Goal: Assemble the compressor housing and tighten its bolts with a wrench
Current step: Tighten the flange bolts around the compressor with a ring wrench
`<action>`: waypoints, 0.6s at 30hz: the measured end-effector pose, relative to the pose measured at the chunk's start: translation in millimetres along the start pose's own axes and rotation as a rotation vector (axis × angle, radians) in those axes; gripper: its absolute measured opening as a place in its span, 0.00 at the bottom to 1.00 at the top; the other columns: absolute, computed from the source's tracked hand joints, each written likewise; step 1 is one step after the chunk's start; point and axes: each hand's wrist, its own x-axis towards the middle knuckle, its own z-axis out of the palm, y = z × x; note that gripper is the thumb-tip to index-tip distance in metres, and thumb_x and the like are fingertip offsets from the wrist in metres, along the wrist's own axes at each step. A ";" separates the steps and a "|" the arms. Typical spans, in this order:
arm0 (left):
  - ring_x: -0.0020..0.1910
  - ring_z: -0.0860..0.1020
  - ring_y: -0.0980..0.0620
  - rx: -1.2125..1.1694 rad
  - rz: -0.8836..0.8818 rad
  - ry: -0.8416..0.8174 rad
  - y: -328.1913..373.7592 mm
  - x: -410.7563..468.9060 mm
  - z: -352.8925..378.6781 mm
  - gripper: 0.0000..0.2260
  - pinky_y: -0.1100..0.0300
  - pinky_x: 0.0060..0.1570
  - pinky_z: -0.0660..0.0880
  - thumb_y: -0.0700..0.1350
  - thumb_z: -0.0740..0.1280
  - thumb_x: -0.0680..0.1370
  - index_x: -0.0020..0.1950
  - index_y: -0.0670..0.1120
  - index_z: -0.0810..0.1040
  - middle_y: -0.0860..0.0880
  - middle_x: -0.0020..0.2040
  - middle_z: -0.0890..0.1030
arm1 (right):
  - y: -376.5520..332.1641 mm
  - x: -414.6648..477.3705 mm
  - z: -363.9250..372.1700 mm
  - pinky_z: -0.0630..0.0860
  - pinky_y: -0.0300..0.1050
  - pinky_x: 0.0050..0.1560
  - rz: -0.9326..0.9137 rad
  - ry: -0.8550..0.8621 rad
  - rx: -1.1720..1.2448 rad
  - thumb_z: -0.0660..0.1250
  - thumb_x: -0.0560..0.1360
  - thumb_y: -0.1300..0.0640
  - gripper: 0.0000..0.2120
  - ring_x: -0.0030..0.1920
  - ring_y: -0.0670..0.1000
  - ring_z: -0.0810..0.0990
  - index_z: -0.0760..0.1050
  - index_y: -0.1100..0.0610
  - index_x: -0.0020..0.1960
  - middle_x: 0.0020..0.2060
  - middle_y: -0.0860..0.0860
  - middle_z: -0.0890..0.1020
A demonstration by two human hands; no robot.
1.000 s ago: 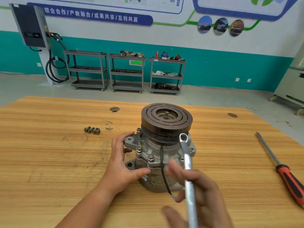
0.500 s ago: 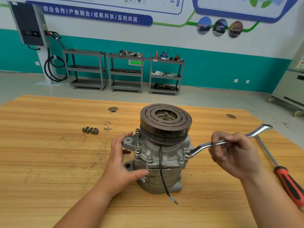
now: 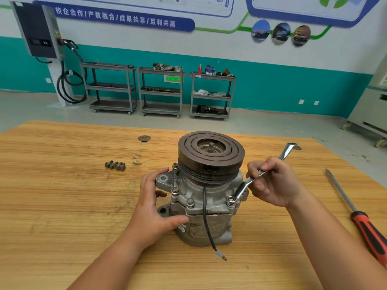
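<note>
Centre frame, a silver-grey compressor housing (image 3: pixel 216 203) under a dark brown pulley (image 3: pixel 227 162) slotted in concentric rings, on a honey-toned table (image 3: pixel 62 206) of striped grain; black wire (image 3: pixel 206 222), chrome wrench (image 3: pixel 243 188); lower right, red-and-black screwdriver (image 3: pixel 368 229); teal-and-white wall (image 3: pixel 272 84) above.

This looks like an automotive training workshop. A blue banner (image 3: pixel 115 17) of Chinese characters runs along the white-and-teal wall, near three round car photographs (image 3: pixel 280 34). At the left hangs a dark charging unit (image 3: pixel 39 30) with a looped black cable (image 3: pixel 69 86). Three grey metal shelf carts (image 3: pixel 161 91) stand on the bare concrete floor (image 3: pixel 272 124), holding mechanical parts (too small to identify). The wooden desk (image 3: pixel 62 206) carries a car compressor (image 3: pixel 217 206), a wrench (image 3: pixel 287 151), loose bolts (image 3: pixel 115 165) and a red-handled screwdriver (image 3: pixel 364 225).
</note>
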 end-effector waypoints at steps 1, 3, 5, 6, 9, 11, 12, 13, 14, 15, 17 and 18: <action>0.62 0.73 0.50 0.000 0.003 0.001 0.0 0.1 0.1 0.39 0.45 0.62 0.73 0.61 0.75 0.54 0.61 0.77 0.62 0.51 0.66 0.67 | 1.7 -1.7 -1.7 0.70 0.34 0.19 -0.009 -0.005 0.007 0.73 0.56 0.53 0.10 0.19 0.47 0.72 0.78 0.59 0.30 0.21 0.55 0.76; 0.62 0.73 0.50 0.005 0.004 0.000 0.1 0.2 0.4 0.39 0.46 0.62 0.73 0.60 0.75 0.54 0.60 0.77 0.62 0.51 0.66 0.67 | 3.3 -6.0 -3.3 0.71 0.35 0.21 -0.043 -0.044 0.022 0.70 0.60 0.53 0.09 0.21 0.47 0.73 0.79 0.59 0.32 0.22 0.54 0.77; 0.62 0.73 0.50 0.006 0.004 0.000 0.5 -0.1 0.5 0.39 0.46 0.61 0.73 0.60 0.75 0.54 0.60 0.77 0.62 0.51 0.65 0.67 | 5.1 -11.4 -2.4 0.70 0.34 0.22 -0.077 -0.025 0.004 0.70 0.59 0.52 0.09 0.22 0.47 0.72 0.79 0.59 0.32 0.23 0.54 0.77; 0.62 0.73 0.50 0.006 0.006 0.000 0.6 -0.2 0.5 0.39 0.46 0.61 0.73 0.60 0.75 0.54 0.60 0.77 0.62 0.51 0.65 0.67 | 6.6 -14.4 -1.7 0.69 0.34 0.23 -0.092 0.020 -0.028 0.71 0.57 0.51 0.10 0.22 0.48 0.71 0.78 0.58 0.30 0.23 0.54 0.76; 0.62 0.73 0.51 0.010 0.012 0.004 -0.2 -0.6 0.5 0.39 0.47 0.62 0.73 0.60 0.75 0.54 0.60 0.77 0.62 0.53 0.65 0.66 | 10.2 -19.7 2.4 0.65 0.35 0.24 -0.131 0.110 -0.098 0.73 0.52 0.49 0.13 0.23 0.47 0.69 0.77 0.58 0.27 0.23 0.53 0.73; 0.62 0.72 0.53 0.009 0.019 0.006 -2.2 -0.6 0.3 0.39 0.49 0.62 0.73 0.61 0.76 0.54 0.60 0.77 0.62 0.58 0.64 0.66 | 10.1 -20.7 5.7 0.63 0.36 0.25 -0.143 0.133 -0.115 0.73 0.51 0.48 0.14 0.23 0.47 0.67 0.77 0.57 0.27 0.22 0.52 0.72; 0.62 0.72 0.53 0.008 0.020 0.006 -3.5 -0.6 0.3 0.39 0.50 0.61 0.73 0.61 0.76 0.54 0.61 0.76 0.62 0.60 0.64 0.65 | 9.7 -21.6 7.8 0.62 0.37 0.25 -0.150 0.150 -0.130 0.73 0.51 0.47 0.14 0.23 0.47 0.66 0.76 0.57 0.27 0.21 0.52 0.71; 0.61 0.73 0.54 0.008 0.019 0.007 -4.8 -0.6 0.2 0.39 0.50 0.61 0.73 0.62 0.76 0.54 0.61 0.76 0.63 0.62 0.63 0.65 | 9.5 -23.0 9.8 0.62 0.37 0.25 -0.161 0.172 -0.148 0.73 0.51 0.47 0.15 0.23 0.47 0.66 0.76 0.57 0.27 0.21 0.52 0.70; 0.60 0.73 0.54 0.011 0.019 0.011 -6.1 -0.7 -0.1 0.39 0.51 0.60 0.74 0.62 0.76 0.54 0.62 0.75 0.63 0.64 0.62 0.65 | 9.8 -25.5 12.0 0.62 0.37 0.26 -0.178 0.198 -0.164 0.73 0.51 0.46 0.15 0.23 0.47 0.65 0.76 0.57 0.27 0.20 0.52 0.70; 0.60 0.73 0.54 0.017 0.021 0.017 -7.1 -0.7 -0.5 0.39 0.53 0.59 0.74 0.63 0.76 0.54 0.62 0.75 0.63 0.64 0.62 0.65 | 11.0 -28.6 14.8 0.63 0.36 0.26 -0.199 0.228 -0.177 0.73 0.51 0.45 0.16 0.23 0.48 0.65 0.76 0.57 0.27 0.20 0.52 0.69; 0.59 0.72 0.58 0.034 0.029 0.035 -7.4 -0.6 -0.7 0.40 0.60 0.58 0.73 0.67 0.75 0.54 0.62 0.75 0.63 0.65 0.61 0.64 | 15.9 -38.7 22.4 0.64 0.36 0.26 -0.250 0.310 -0.195 0.72 0.50 0.44 0.17 0.23 0.48 0.65 0.77 0.57 0.28 0.20 0.53 0.69; 0.59 0.71 0.61 0.045 0.035 0.043 -6.8 -0.5 -0.7 0.40 0.65 0.57 0.72 0.70 0.74 0.53 0.62 0.75 0.62 0.66 0.61 0.63 | 19.3 -44.8 27.4 0.63 0.36 0.26 -0.271 0.362 -0.206 0.72 0.51 0.44 0.17 0.24 0.48 0.65 0.77 0.57 0.29 0.20 0.53 0.69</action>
